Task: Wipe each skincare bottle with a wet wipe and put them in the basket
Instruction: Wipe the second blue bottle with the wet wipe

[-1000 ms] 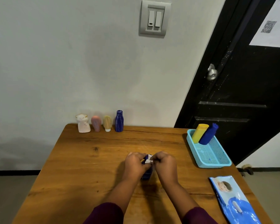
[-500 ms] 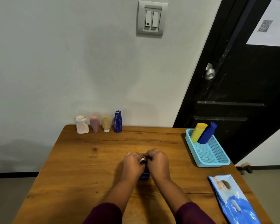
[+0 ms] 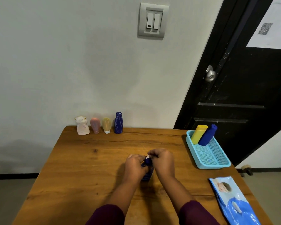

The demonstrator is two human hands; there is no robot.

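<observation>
A small dark blue bottle [image 3: 147, 169] stands upright at the middle of the wooden table [image 3: 88, 168]. My left hand [image 3: 135, 168] grips its body. My right hand [image 3: 163, 161] pinches a white wet wipe [image 3: 148, 157] against the bottle's top. Most of the bottle is hidden by both hands. A light blue mesh basket [image 3: 217, 161] sits at the right edge and holds a yellow bottle [image 3: 198, 133] and a blue bottle [image 3: 208, 135], both leaning on its far wall.
Along the back edge stand a white bottle [image 3: 82, 125], a pink tube [image 3: 95, 125], a beige tube [image 3: 106, 125] and a tall blue bottle [image 3: 118, 122]. A blue wet-wipe pack [image 3: 232, 202] lies at the front right. A black door [image 3: 243, 82] is behind the basket.
Both hands stayed on the bottle at the table's middle. The white wipe was bunched on the top, then hidden by the fingers, and now shows again at the bottle's neck.
</observation>
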